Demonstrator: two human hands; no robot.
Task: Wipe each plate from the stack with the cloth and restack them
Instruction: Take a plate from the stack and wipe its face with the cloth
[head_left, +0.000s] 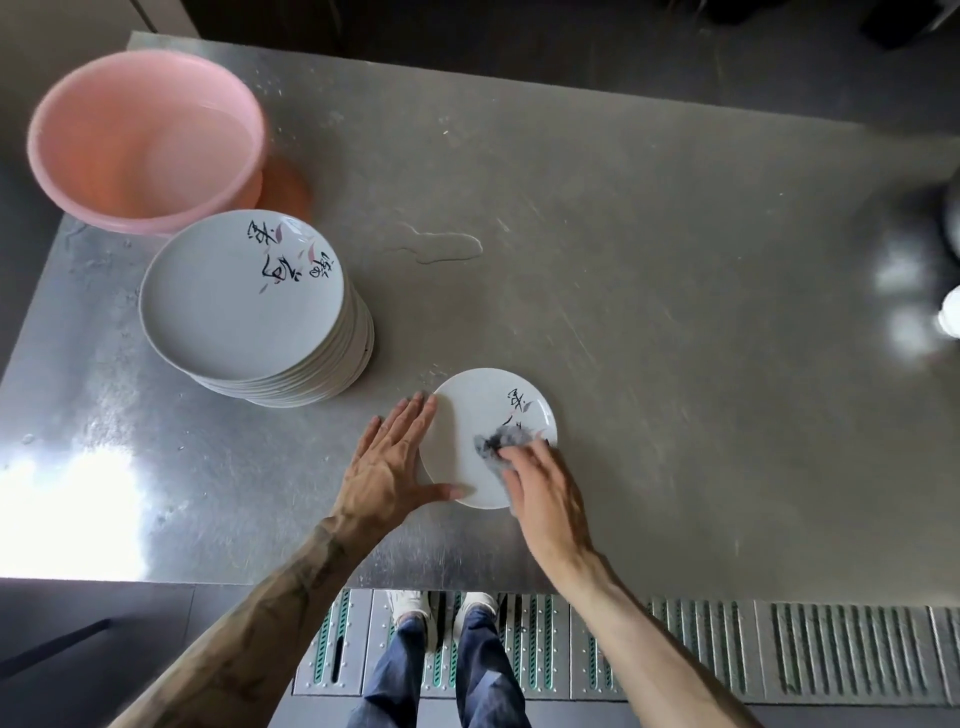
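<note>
Under the right hand (543, 486), which grips a grey cloth (500, 442), lies a single plate (465, 415) on the steel table (649, 270); the left hand (388, 465), fingers straight, touches its rim, the plate stack (244, 312) beyond that hand

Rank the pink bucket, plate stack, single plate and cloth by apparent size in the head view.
1. Pink bucket and plate stack: too alike to rank.
2. Single plate; it looks smaller than the stack's top, which sits nearer the camera.
3. Cloth, partly under the right hand.
</note>
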